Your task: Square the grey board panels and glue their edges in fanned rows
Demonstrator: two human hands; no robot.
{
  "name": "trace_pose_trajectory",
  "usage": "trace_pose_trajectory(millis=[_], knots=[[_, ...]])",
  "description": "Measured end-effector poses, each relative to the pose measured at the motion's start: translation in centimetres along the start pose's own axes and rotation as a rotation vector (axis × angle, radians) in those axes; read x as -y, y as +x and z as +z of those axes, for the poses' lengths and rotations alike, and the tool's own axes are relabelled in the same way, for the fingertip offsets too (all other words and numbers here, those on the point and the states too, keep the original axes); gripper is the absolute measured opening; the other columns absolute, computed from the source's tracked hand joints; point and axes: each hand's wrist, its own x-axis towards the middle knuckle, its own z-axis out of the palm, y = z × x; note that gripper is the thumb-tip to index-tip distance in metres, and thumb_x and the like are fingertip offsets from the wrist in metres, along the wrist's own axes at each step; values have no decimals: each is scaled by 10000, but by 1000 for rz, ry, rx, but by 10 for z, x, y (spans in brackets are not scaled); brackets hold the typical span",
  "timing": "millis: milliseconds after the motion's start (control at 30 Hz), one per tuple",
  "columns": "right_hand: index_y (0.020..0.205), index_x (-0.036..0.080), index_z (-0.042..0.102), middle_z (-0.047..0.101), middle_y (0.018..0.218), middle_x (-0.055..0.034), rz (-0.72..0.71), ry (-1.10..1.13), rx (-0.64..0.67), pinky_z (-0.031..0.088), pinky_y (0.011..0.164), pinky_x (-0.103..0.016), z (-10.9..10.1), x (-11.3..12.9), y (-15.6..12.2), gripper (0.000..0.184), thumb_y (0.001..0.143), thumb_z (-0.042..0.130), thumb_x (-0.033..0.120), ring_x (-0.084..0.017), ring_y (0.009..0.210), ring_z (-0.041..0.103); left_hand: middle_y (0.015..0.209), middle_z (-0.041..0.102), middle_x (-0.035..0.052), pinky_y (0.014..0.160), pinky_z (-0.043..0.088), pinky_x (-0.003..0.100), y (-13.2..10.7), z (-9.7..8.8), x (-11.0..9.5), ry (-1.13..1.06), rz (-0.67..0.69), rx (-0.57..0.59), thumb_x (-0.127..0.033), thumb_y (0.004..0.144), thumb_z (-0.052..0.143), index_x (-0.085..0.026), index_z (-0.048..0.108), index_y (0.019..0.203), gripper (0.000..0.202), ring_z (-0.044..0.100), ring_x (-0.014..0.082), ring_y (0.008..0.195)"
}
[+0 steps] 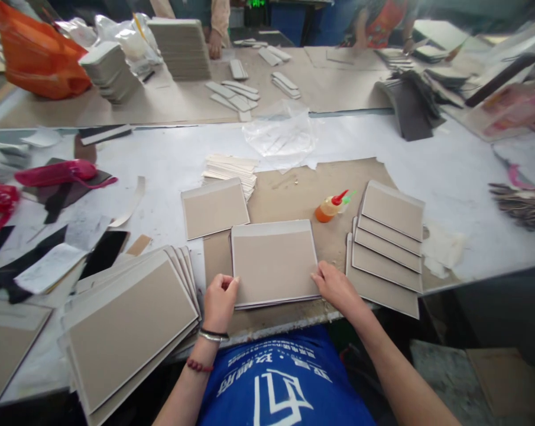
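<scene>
A beige rectangular panel (276, 266) with a pale strip along its far edge lies in front of me, with at least one more panel under it. My left hand (220, 299) pinches its left edge near the front corner. At the right edge, my right hand (336, 287) grips it between thumb and fingers. Beyond the panel stands a glue bottle (327, 209) with orange liquid and a red nozzle, a green tip beside it. Another beige panel (216, 208) rests at the far left of it, against a pile of cream strips (232, 168).
Fanned panels (386, 254) lie on the right, and a larger stack (132, 325) spreads on the left. A plastic bag (280, 136) lies farther back. Across the table are tall board stacks (181, 50), an orange bag (39, 56) and other people's hands (214, 44). The table's front edge (267, 331) meets my apron.
</scene>
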Motion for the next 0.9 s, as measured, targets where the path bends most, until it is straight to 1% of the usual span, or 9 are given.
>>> trace_pose_trajectory(millis=[200, 433, 533, 633, 700, 767, 833, 900], knots=[[822, 183, 461, 564, 821, -43, 55, 22, 21, 265, 611, -248, -5, 4, -3, 77, 873, 435, 235, -158, 768, 521, 591, 568, 26, 615, 393, 338, -2, 2, 1, 35, 46, -24, -489, 625, 469, -207, 516, 605, 287, 533, 206, 605], [811, 184, 462, 558, 792, -39, 36, 32, 23, 264, 610, -246, -5, 2, -2, 85, 871, 436, 239, -158, 754, 514, 620, 551, 16, 627, 412, 339, -3, 7, 7, 20, 49, -64, -506, 639, 472, -206, 489, 657, 301, 531, 194, 616], [789, 186, 461, 552, 769, -32, 29, 39, 21, 267, 608, -242, -4, 1, -1, 92, 865, 443, 234, -151, 730, 507, 668, 549, 10, 632, 440, 322, -2, 9, 13, -27, 68, -69, -508, 663, 474, -196, 482, 764, 327, 542, 179, 634], [771, 187, 459, 546, 748, -25, 20, 50, 20, 270, 606, -236, -3, -1, 0, 102, 860, 447, 235, -145, 710, 499, 727, 538, 12, 685, 462, 326, -2, 12, 20, -61, 109, -59, -486, 697, 483, -183, 496, 933, 385, 545, 174, 676], [764, 189, 457, 543, 737, -20, 15, 57, 15, 271, 603, -234, -2, -2, 0, 107, 859, 447, 237, -142, 701, 495, 830, 542, 45, 765, 460, 354, -2, 13, 25, -18, 217, -76, -447, 746, 474, -176, 506, 1059, 415, 543, 188, 767], [756, 191, 451, 539, 727, -17, 9, 61, 10, 271, 602, -233, -1, -3, 0, 111, 857, 449, 236, -142, 698, 493, 986, 534, 97, 861, 429, 406, -3, 13, 28, 120, 397, -137, -383, 804, 448, -181, 510, 1150, 406, 521, 223, 923], [747, 191, 443, 536, 717, -13, 5, 66, 4, 272, 602, -232, -1, -3, 1, 115, 854, 452, 233, -140, 692, 492, 1155, 490, 128, 929, 379, 464, -4, 14, 30, 304, 583, -209, -294, 839, 431, -223, 524, 1183, 364, 450, 270, 1095], [740, 192, 441, 535, 708, -10, 1, 68, 5, 270, 599, -232, 0, -3, 1, 119, 852, 453, 232, -138, 683, 491, 1296, 418, 106, 971, 335, 497, -4, 13, 31, 443, 722, -225, -179, 838, 418, -300, 528, 1188, 386, 344, 297, 1226]])
